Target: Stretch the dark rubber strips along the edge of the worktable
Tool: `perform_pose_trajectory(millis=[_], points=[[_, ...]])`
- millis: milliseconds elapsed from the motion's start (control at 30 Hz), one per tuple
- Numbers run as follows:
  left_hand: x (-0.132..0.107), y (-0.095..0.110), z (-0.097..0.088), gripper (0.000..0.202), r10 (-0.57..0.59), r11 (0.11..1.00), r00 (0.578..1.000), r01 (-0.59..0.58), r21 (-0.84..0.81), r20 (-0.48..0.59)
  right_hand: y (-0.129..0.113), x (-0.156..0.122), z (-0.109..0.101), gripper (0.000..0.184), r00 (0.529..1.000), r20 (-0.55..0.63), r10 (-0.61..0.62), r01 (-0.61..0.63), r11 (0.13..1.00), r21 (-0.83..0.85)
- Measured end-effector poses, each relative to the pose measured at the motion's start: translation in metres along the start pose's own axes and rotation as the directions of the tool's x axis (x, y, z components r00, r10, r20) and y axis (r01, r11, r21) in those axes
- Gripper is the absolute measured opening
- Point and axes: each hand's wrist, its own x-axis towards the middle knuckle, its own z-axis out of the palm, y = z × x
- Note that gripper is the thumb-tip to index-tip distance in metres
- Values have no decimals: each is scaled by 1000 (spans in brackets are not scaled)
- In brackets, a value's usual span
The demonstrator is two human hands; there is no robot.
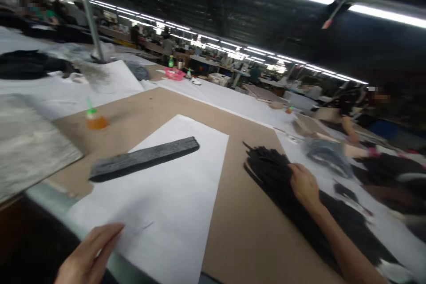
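Observation:
My right hand (304, 186) is on a long bundle of black fabric strips (269, 171), its fingers curled onto the upper side. My left hand (91, 250) is over the near edge of a white paper sheet (186, 204), thumb and fingertips pressed together. Whatever may be between those fingertips is too small to make out. A thin dark line (148, 225) shows on the paper just beyond them. Across the sheet lies a dark grey bar-shaped piece (146, 157), a flat stack or block, touched by neither hand.
Brown board (239, 230) covers the table under the paper. A bottle with orange liquid and a green nozzle (96, 120) stands at the left, near a pale slab (29, 146). A pink basket (175, 73) sits farther back. Another person's arm (349, 128) shows at the right.

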Motion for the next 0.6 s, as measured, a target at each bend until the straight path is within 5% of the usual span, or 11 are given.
perform_pose_trajectory(millis=[133,233,333,467,600], points=[[5,21,-11,23,37,999,998,-37,-6,46,-152,1,1,33,922,37,-386,354,877,325],[15,26,-12,25,21,1000,998,-21,8,63,-266,-15,-19,30,767,-5,-642,566,672,476],[24,25,-15,26,11,1000,997,-13,26,72,-358,-29,-38,22,640,-75,-764,677,516,524],[37,15,-19,25,14,998,998,-17,52,66,-445,-31,-42,15,549,-104,-829,760,444,474],[52,5,-22,26,4,997,998,-8,71,65,-495,-33,-32,15,450,-137,-883,854,379,357]])
